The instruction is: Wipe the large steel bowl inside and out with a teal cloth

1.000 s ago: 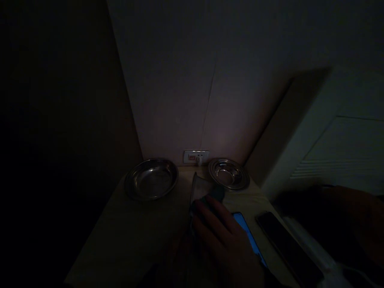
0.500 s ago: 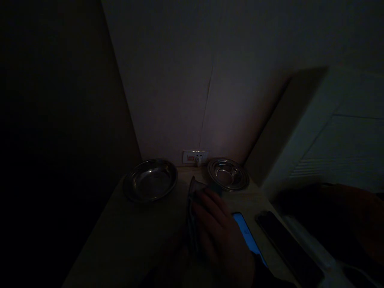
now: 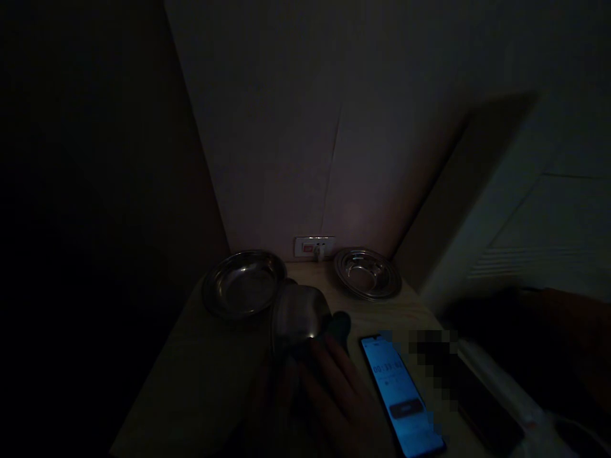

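Dish (image 3: 245, 286) back left on table (image 3: 191, 375), stacked dishes (image 3: 361, 277) back right, bowl (image 3: 300, 315) nearer between, phone (image 3: 401, 388) right of bowl

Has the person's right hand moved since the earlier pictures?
Yes. The right hand has drawn back toward the person, with its fingertips now farther from the wall socket, which sits almost unchanged in view.

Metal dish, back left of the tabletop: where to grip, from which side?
Probably the near-left rim of the dish, coming from the front left. It sits open side up with a broad rim exposed there to pinch; the wall is close behind, and the metal bowl overlaps its right side in view.
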Demonstrator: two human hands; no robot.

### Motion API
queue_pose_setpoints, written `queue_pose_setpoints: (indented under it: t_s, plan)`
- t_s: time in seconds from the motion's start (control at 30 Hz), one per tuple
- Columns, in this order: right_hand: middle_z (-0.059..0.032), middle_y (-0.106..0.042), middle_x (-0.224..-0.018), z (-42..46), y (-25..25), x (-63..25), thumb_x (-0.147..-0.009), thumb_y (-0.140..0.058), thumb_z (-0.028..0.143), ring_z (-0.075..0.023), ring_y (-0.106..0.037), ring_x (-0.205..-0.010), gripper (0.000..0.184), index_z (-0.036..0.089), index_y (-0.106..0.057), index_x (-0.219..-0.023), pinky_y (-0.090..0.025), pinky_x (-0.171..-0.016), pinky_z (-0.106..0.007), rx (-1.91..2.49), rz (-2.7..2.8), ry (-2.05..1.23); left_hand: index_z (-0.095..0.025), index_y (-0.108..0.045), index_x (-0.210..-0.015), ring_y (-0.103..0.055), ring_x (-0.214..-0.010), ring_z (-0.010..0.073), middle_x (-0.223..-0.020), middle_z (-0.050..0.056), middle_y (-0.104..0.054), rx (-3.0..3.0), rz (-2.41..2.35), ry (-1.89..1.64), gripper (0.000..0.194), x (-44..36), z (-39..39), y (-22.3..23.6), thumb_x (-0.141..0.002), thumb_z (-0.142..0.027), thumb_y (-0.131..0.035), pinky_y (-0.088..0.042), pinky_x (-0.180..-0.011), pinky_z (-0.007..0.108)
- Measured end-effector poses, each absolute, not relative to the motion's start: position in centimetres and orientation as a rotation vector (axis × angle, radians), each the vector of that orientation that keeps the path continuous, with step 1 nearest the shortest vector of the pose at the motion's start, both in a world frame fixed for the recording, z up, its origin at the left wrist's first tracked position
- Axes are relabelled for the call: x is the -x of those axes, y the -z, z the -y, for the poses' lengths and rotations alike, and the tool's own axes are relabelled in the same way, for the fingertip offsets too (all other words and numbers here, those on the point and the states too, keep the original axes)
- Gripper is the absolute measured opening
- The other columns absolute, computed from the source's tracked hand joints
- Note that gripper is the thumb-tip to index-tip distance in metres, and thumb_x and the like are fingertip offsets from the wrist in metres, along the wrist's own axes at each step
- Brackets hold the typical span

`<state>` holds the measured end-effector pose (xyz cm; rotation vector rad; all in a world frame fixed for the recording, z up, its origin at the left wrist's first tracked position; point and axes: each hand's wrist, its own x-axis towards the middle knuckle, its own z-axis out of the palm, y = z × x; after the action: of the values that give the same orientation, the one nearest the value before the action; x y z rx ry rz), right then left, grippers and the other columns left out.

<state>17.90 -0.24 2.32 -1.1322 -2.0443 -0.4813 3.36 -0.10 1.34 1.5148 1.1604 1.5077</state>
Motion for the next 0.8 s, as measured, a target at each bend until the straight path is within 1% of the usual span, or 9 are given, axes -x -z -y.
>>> queue_pose_setpoints:
  t_s: [0.13, 0.27, 0.33, 0.4, 0.53, 0.63, 0.73, 0.77, 0.8]
  plan:
    - [-0.0038, -0.039, -0.147, 1.3, -0.2, -18.2, -0.094, -0.038, 0.012, -0.0227, -0.037, -0.135, 0.051, 0.026, -0.036, -0.144, -0.049, -0.099, -0.035, 1.25, 1.963, 0.385, -0.028, -0.067, -0.104, -0.067, -0.09, 0.0225, -0.098, 0.004, -0.071, -1.626, -1.283, -1.584, 0.029, -3.1, -3.0, 2.2, -0.086, -0.046, -0.053, -0.057, -0.072, 0.034]
    - [-0.0026, -0.03, -0.151, 1.4, 0.2, -18.0, -0.092, -0.039, 0.009, -0.0224, -0.033, -0.137, 0.057, 0.026, -0.032, -0.146, -0.043, -0.104, -0.034, 1.269, 1.917, 0.306, -0.027, -0.072, -0.092, -0.068, -0.092, 0.0266, -0.098, 0.006, -0.074, -1.822, -1.396, -1.645, 0.025, -2.6, -2.7, 4.8, -0.078, -0.045, -0.063, -0.058, -0.071, 0.035]
    - [-0.0044, -0.03, -0.151, 0.7, -0.9, -18.1, -0.092, -0.039, 0.01, -0.0217, -0.036, -0.135, 0.055, 0.024, -0.033, -0.145, -0.043, -0.104, -0.033, 1.265, 1.879, 0.279, -0.027, -0.072, -0.095, -0.069, -0.093, 0.0261, -0.101, 0.005, -0.073, -2.019, -1.489, -1.686, 0.022, -3.3, -1.8, 5.5, -0.082, -0.039, -0.059, -0.058, -0.074, 0.036]
    - [-0.0085, -0.035, -0.149, -0.5, -2.8, -18.2, -0.092, -0.041, 0.012, -0.022, -0.039, -0.133, 0.051, 0.019, -0.038, -0.143, -0.045, -0.102, -0.033, 1.257, 1.857, 0.222, -0.026, -0.07, -0.103, -0.065, -0.105, 0.0268, -0.11, 0.006, -0.071, -2.143, -1.715, -1.689, 0.024, -4.3, -1.0, 5.7, -0.087, -0.027, -0.053, -0.055, -0.084, 0.04]
    - [-0.0113, -0.045, -0.143, -2.3, -5.7, -18.1, -0.091, -0.044, 0.012, -0.0216, -0.042, -0.131, 0.045, 0.015, -0.048, -0.136, -0.044, -0.104, -0.035, 1.287, 1.872, 0.091, -0.026, -0.07, -0.101, -0.063, -0.108, 0.0263, -0.117, 0.007, -0.068, -2.204, -1.75, -1.715, 0.025, -5.0, -1.1, 5.5, -0.088, -0.021, -0.049, -0.053, -0.089, 0.04]
    - [-0.0098, -0.043, -0.144, -1.5, -4.6, -18.0, -0.091, -0.043, 0.011, -0.0229, -0.041, -0.132, 0.048, 0.018, -0.045, -0.138, -0.046, -0.101, -0.036, 1.232, 1.893, 0.176, -0.024, -0.07, -0.103, -0.066, -0.102, 0.0264, -0.115, 0.009, -0.069, -2.331, -1.71, -1.781, 0.024, -3.8, -2.1, 5.8, -0.088, -0.023, -0.051, -0.056, -0.083, 0.038]
    - [-0.0081, -0.04, -0.145, 0.4, -2.4, -18.5, -0.091, -0.042, 0.009, -0.0252, -0.038, -0.134, 0.052, 0.022, -0.041, -0.141, -0.048, -0.099, -0.039, 1.189, 1.932, 0.304, -0.027, -0.069, -0.108, -0.069, -0.093, 0.0238, -0.109, 0.005, -0.072, -2.411, -1.505, -1.715, 0.026, -3.2, -2.2, 6.3, -0.086, -0.027, -0.055, -0.058, -0.072, 0.031]
    - [-0.0085, -0.04, -0.146, 0.7, -2.1, -18.7, -0.09, -0.043, 0.008, -0.0257, -0.037, -0.134, 0.054, 0.021, -0.04, -0.142, -0.049, -0.098, -0.038, 1.171, 1.965, 0.324, -0.029, -0.069, -0.107, -0.068, -0.096, 0.0249, -0.11, 0.004, -0.071, -2.309, -1.522, -1.685, 0.026, -3.4, -2.0, 6.5, -0.084, -0.027, -0.058, -0.058, -0.074, 0.033]
    - [-0.0093, -0.04, -0.146, 0.8, -2.1, -19.0, -0.089, -0.045, 0.008, -0.026, -0.038, -0.134, 0.055, 0.021, -0.04, -0.142, -0.049, -0.098, -0.038, 1.165, 1.991, 0.319, -0.029, -0.069, -0.107, -0.066, -0.103, 0.027, -0.113, 0.004, -0.07, -2.141, -1.597, -1.668, 0.028, -3.7, -1.6, 6.5, -0.081, -0.025, -0.061, -0.056, -0.084, 0.038]
